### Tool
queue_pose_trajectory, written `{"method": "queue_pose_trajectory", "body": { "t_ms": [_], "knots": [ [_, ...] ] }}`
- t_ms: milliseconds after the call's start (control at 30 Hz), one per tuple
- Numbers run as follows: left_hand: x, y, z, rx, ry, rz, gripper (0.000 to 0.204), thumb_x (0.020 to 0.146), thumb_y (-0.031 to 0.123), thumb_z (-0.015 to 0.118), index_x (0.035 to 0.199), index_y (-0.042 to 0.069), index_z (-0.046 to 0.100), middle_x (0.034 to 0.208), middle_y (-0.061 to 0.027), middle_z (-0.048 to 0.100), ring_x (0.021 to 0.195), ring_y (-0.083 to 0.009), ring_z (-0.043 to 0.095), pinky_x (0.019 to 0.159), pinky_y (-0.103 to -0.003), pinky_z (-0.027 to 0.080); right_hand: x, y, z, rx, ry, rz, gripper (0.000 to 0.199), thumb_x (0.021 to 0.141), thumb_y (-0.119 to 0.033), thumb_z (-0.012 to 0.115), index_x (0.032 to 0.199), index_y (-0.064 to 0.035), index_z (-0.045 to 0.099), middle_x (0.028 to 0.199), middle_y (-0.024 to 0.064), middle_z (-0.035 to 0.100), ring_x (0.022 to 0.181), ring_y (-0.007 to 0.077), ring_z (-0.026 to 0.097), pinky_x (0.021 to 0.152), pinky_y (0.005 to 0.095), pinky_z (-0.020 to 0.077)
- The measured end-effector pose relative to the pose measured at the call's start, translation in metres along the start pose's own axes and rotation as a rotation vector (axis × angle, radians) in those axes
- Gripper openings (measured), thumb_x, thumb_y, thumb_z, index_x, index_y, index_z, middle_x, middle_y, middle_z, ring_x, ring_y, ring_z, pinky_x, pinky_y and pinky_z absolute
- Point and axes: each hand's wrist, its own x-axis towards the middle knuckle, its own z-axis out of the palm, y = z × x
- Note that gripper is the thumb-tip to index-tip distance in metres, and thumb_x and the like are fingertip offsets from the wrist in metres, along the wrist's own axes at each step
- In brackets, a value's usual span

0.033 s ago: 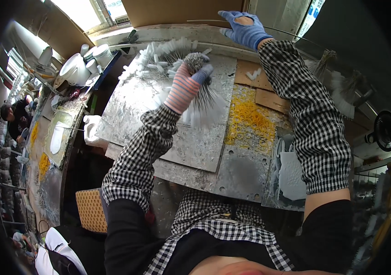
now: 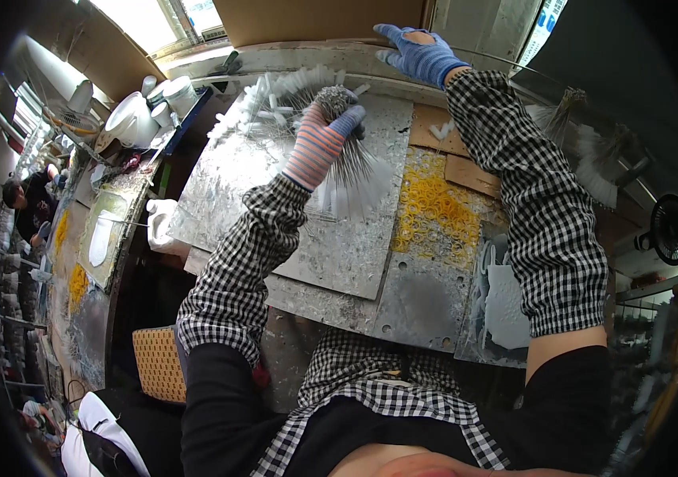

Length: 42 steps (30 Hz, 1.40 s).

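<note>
My left hand (image 2: 325,141), in an orange-and-grey striped glove with blue fingertips, is closed around a bundle of thin wires (image 2: 331,99). Their grey ends cluster above the fist, and pale white ends fan out below it. Beyond the far edge of the table, my right hand (image 2: 422,57), in a blue glove with a hole in it, is raised with fingers stretched apart; I see nothing held in it. A thin rod (image 2: 506,60) runs beside that hand. White tube-like pieces and more wires (image 2: 275,107) lie heaped at the back of the grey board (image 2: 331,254).
Yellow rubber bands (image 2: 438,207) lie spread to the right, near cardboard pieces (image 2: 470,175). A tray with a white sheet (image 2: 506,306) is at the near right. Wire bundles (image 2: 565,107) hang at the right by a black fan (image 2: 670,229). White buckets (image 2: 130,119) stand left; a person (image 2: 33,199) works farther off.
My left hand has shifted slightly left with the wire bundle. My right hand has moved a little left, its fingers still outstretched; the rod no longer shows plainly on its left.
</note>
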Motion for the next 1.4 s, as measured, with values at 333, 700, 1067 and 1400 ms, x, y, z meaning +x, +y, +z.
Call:
{"method": "queue_pose_trajectory", "body": {
  "t_ms": [333,700,1067,1400],
  "knots": [
    [0.033,0.016,-0.038,-0.004,0.330,-0.134,0.015,0.091,0.014,0.074,0.101,0.007,0.064,0.082,-0.0012,0.066,0.068,-0.0120,0.063,0.061,-0.028,0.057,-0.050,-0.044,-0.037,0.305,0.100,-0.143,0.027,0.096,-0.041,0.061,0.108,-0.0215,0.075,0.094,0.0031,0.076,0.087,0.0265,0.072,0.080,0.0407,0.0561],
    [0.026,0.018,-0.019,0.042,0.299,0.021,0.023,0.091,0.013,0.076,0.106,0.004,0.062,0.089,-0.0024,0.069,0.076,-0.0105,0.063,0.067,-0.025,0.053,-0.057,-0.038,-0.047,0.367,0.139,-0.184,0.025,0.097,-0.038,0.062,0.106,-0.0177,0.075,0.090,0.0052,0.075,0.085,0.0268,0.071,0.078,0.0410,0.0558],
    [0.025,-0.009,-0.043,0.536,0.313,0.113,0.039,0.088,0.021,0.073,0.108,-0.005,0.053,0.090,-0.0113,0.066,0.080,-0.0186,0.065,0.074,-0.029,0.056,-0.062,-0.045,-0.056,0.403,0.164,-0.225,0.023,0.095,-0.035,0.065,0.105,-0.0161,0.075,0.090,0.0051,0.074,0.083,0.0265,0.071,0.075,0.0403,0.0555],
    [0.021,0.000,-0.023,0.400,0.060,0.050,0.040,0.097,0.021,0.068,0.130,0.004,0.054,0.115,-0.0059,0.065,0.101,-0.0146,0.064,0.082,-0.027,0.054,-0.070,-0.052,-0.066,0.325,0.100,-0.194,0.016,0.087,-0.028,0.064,0.098,-0.0206,0.073,0.084,0.0049,0.070,0.079,0.0273,0.069,0.069,0.0412,0.0546]
  ]
}}
